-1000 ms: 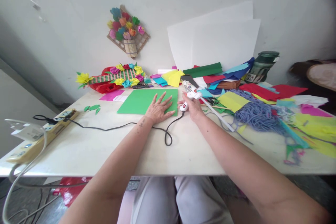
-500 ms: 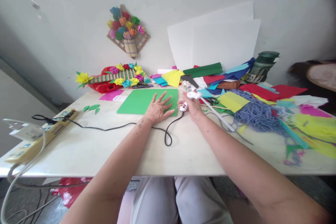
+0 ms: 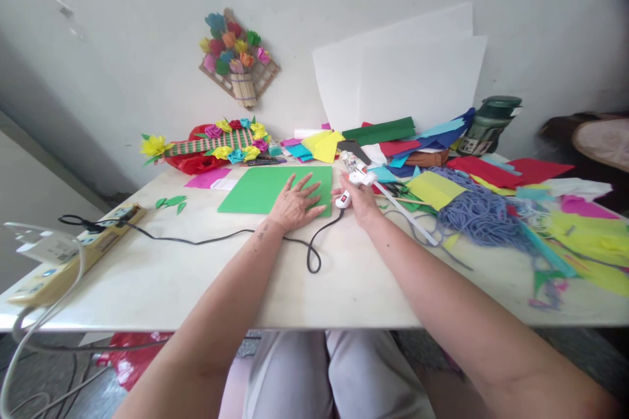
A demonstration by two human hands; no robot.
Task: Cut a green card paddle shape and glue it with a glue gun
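My left hand (image 3: 295,203) lies with its fingers spread on a green sheet (image 3: 250,190), over the sheet's right part. Just to the right, my right hand (image 3: 361,200) is wrapped round a white hot glue gun (image 3: 361,177). A white glue stick (image 3: 405,213) sticks out of the gun's back end toward the lower right. The gun's handle has a red switch and a black cord (image 3: 314,262), which loops on the table and runs left. Small green paper leaves (image 3: 171,201) lie left of the sheet.
A yellow power strip (image 3: 93,242) with plugs stands at the left. Behind the sheet lies a woven piece with paper flowers (image 3: 211,144). Coloured paper (image 3: 437,190), blue-grey yarn (image 3: 481,216) and a green jar (image 3: 491,124) crowd the right side. The table's front edge (image 3: 339,327) is near my lap.
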